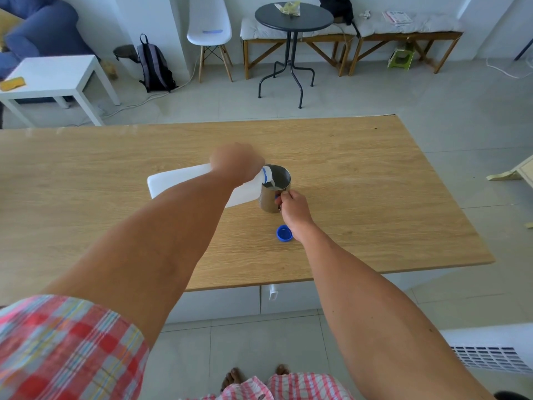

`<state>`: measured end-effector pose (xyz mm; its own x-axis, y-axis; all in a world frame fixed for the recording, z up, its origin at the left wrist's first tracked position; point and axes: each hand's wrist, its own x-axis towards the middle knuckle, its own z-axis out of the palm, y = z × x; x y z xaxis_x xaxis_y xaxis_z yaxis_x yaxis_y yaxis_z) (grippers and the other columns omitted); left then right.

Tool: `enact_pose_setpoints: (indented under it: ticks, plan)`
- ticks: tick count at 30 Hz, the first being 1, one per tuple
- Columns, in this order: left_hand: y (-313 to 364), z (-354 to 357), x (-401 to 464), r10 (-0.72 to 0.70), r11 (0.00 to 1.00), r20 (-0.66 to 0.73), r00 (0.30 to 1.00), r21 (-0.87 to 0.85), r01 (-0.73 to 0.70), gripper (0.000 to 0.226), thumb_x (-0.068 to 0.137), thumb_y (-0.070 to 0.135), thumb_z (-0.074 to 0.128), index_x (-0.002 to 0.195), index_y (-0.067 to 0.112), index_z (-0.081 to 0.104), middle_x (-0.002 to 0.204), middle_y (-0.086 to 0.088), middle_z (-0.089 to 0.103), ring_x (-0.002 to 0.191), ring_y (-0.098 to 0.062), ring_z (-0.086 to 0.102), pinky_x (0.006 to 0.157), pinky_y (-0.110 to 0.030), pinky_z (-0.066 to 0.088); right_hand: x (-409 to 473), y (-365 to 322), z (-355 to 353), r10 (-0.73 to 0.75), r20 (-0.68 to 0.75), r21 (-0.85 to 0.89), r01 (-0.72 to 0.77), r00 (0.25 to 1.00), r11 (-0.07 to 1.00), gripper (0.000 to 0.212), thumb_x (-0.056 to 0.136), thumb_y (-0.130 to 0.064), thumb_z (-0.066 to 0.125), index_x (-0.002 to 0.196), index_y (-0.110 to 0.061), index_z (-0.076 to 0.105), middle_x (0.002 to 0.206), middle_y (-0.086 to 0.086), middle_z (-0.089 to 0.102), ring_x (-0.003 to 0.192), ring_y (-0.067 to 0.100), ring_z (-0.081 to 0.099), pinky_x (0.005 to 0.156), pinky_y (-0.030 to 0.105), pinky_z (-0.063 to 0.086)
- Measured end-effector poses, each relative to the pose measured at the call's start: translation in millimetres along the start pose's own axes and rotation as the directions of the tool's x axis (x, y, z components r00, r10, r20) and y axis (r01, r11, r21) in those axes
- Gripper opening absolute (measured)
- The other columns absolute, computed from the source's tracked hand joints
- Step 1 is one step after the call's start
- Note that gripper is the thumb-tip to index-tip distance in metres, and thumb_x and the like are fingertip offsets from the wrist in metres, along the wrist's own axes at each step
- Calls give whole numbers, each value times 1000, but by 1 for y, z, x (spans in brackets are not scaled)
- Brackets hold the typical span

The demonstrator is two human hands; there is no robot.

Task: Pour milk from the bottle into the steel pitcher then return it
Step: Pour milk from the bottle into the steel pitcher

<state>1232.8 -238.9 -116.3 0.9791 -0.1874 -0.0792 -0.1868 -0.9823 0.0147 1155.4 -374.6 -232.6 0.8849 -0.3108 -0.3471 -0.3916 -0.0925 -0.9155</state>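
Note:
A white plastic milk bottle [178, 180] lies tipped almost flat above the wooden table [360, 174], its blue-ringed mouth over the rim of the steel pitcher [274, 192]. My left hand [236, 163] grips the bottle near its neck. White milk shows inside the pitcher. The pitcher stands upright on the table, and my right hand [292, 207] holds its handle on the near side. The bottle's blue cap [284, 233] rests on the table just in front of the pitcher, beside my right wrist.
Beyond the table stand a small white side table [54, 79], a white chair [209, 27], a round dark table [294, 17] and a cushioned wooden bench [403, 30]. A backpack [154, 66] leans by the wall. A white vented unit [490, 353] is at the lower right.

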Motion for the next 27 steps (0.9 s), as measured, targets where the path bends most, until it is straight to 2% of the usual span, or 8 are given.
enact_pose_setpoints:
  ticks: [8,27]
  plan:
    - [0,-1,1,-3,1000,0,1000,-7,3,35,99,32,39,74,13,56,79,-7,63,66,-24,57,59,-31,40,-1,0,-1,3,0,-2,-3,1000,1000,31,105,-19,39,83,-13,59,89,3,61,77,17,50,70,30,39]
    - [3,-3,1,-2,1000,23,1000,10,2,32,98,30,40,73,15,54,79,-6,62,75,-28,62,64,-33,42,-1,-1,-1,-3,6,-3,3,1000,1000,32,104,-17,39,80,-14,59,90,4,62,76,18,50,71,31,39]
